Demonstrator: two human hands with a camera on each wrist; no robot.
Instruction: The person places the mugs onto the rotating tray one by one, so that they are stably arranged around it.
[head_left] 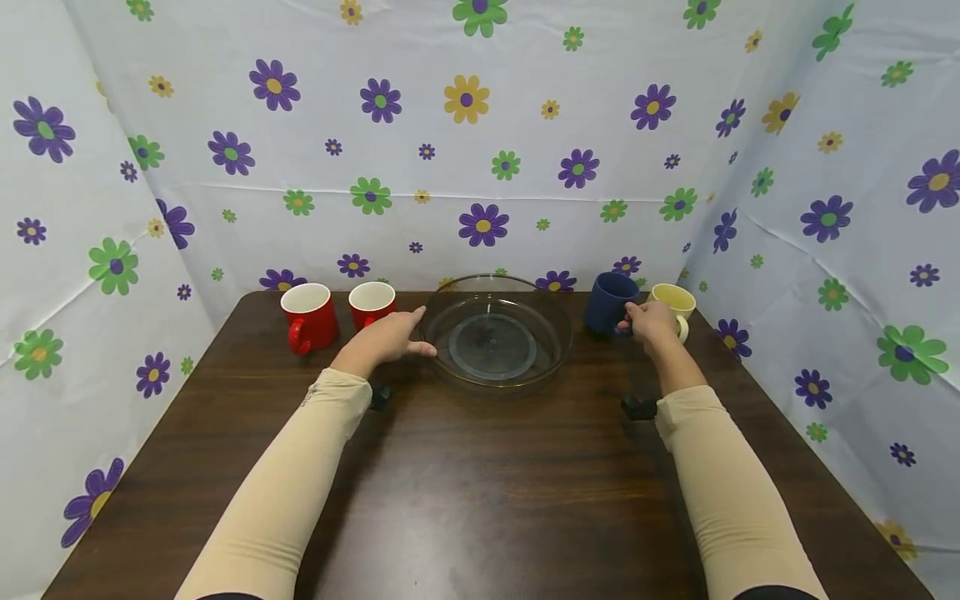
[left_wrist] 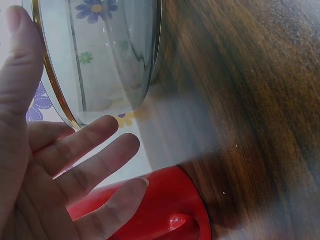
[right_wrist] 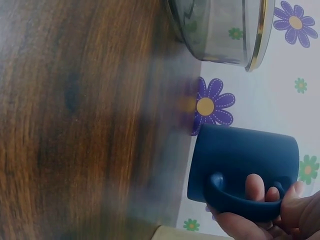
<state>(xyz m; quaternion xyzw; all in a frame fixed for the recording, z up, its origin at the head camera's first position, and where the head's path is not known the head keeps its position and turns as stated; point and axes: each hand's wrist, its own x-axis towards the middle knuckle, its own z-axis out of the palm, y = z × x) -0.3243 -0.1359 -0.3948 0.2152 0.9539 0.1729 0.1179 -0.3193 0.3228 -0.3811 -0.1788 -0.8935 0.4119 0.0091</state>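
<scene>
A clear glass bowl (head_left: 492, 343) stands at the back middle of the table. My left hand (head_left: 386, 340) is at its left side, thumb and fingers spread beside the gold-toned rim (left_wrist: 50, 70); whether they touch the glass I cannot tell. Behind those fingers is a red mug (left_wrist: 165, 200). On the other side, my right hand (head_left: 651, 323) grips the handle of a dark blue mug (right_wrist: 245, 150), fingers passing through the loop. The mug is upright or nearly so; whether its base touches the table is unclear. A pale yellow mug (head_left: 673, 297) sits just behind that hand.
Two red mugs stand at the back left, the outer one (head_left: 311, 319) with its handle toward me. The dark wooden table (head_left: 495, 500) is enclosed at the back and sides by white flowered cloth (head_left: 525, 108). Small black devices (head_left: 639, 407) sit under the wrists.
</scene>
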